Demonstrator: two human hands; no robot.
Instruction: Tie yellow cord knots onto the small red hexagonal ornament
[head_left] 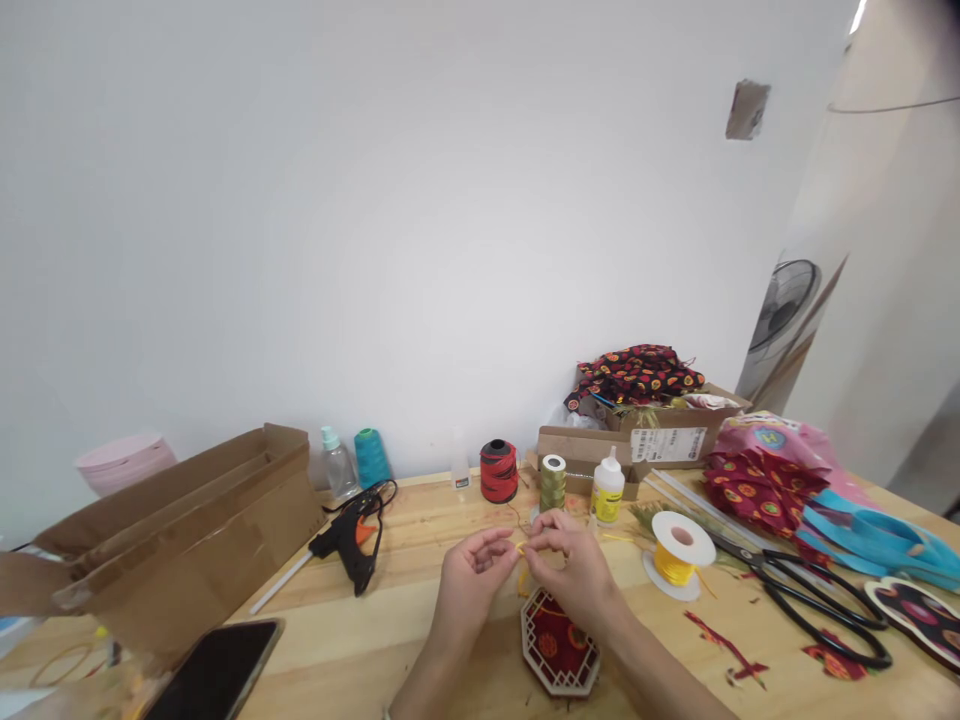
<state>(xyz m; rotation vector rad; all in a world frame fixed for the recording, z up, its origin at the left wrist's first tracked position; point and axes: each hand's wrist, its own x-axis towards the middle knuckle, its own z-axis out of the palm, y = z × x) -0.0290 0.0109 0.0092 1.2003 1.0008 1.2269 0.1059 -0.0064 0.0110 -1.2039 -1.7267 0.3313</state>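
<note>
My left hand point(480, 572) and my right hand point(564, 562) meet over the wooden table, each pinching a thin yellow cord point(523, 547) between thumb and forefinger. A length of the cord hangs down toward an octagonal ornament point(559, 645) lying below my hands. That ornament has a pale lattice rim around dark red patterned fabric, and my right hand and wrist hide part of it. To the right stands a white spool of yellow cord point(677, 560). Behind my hands is a spool of olive-green thread point(553, 484).
On the left are a cardboard box point(195, 540), a phone point(214, 672) and a glue gun point(352, 545). At the back stand red thread point(499, 471) and a glue bottle point(608, 490). Black-handled scissors point(817, 600), fabric scraps point(724, 645) and blue ribbon point(881, 535) lie right.
</note>
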